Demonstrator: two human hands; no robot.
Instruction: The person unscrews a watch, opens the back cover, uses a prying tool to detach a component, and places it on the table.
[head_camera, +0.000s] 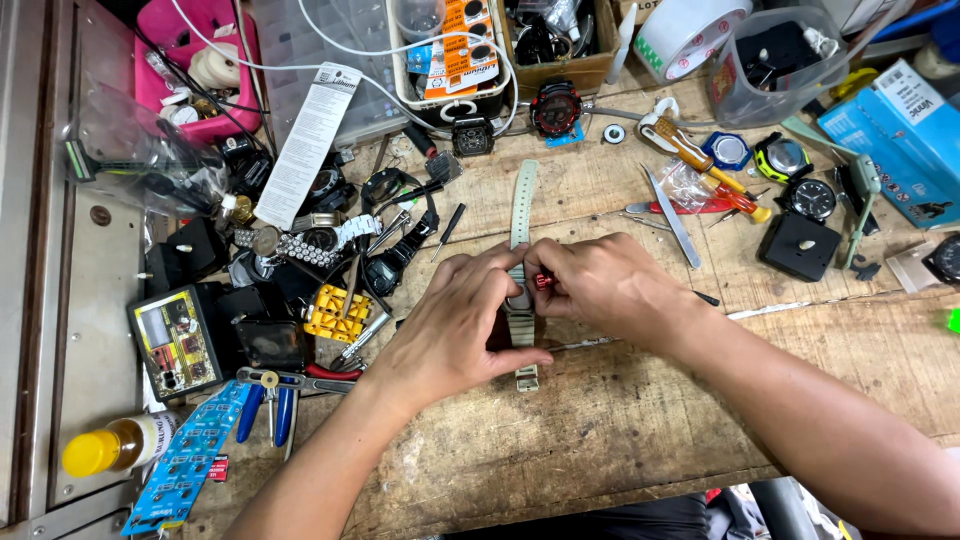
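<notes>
A wristwatch with a pale green strap (522, 200) lies lengthwise on the worn wooden bench (640, 400); its case is mostly hidden under my fingers. My left hand (455, 325) cups the watch from the left, thumb below it near the buckle end (527, 378). My right hand (605, 290) comes in from the right and pinches a small red-handled tool (543, 281) against the watch case.
Left of my hands lie several watches, a yellow strap-link tool (335, 312), a multimeter (178, 343) and blue-handled pliers (268, 408). At the right lie screwdrivers (700, 165), tweezers (672, 215) and black clock movements (800, 245). Bins, a tape roll (688, 30) and boxes line the back.
</notes>
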